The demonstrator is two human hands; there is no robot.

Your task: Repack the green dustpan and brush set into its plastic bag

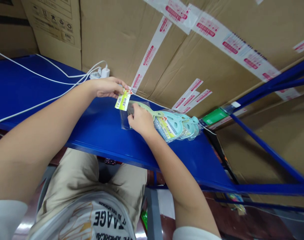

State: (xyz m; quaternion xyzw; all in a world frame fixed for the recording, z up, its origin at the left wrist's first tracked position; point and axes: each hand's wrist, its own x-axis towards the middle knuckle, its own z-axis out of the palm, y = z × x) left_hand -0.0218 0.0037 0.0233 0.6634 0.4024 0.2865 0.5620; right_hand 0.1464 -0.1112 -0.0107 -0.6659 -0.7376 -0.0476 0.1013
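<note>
My left hand [107,87] pinches a small yellow-green paper label card [123,100] above the open end of a clear plastic bag [125,120]. The bag lies on a blue shelf [96,130] and holds pale blue and green plastic items [182,124] with a printed card inside. My right hand [139,119] rests on the bag near its mouth, fingers curled and gripping the plastic.
Large taped cardboard boxes [172,53] stand behind the shelf. White cables and a white charger plug [104,72] lie at the back left. A green flat packet [215,115] sits at the shelf's right end by the blue frame bars [267,150].
</note>
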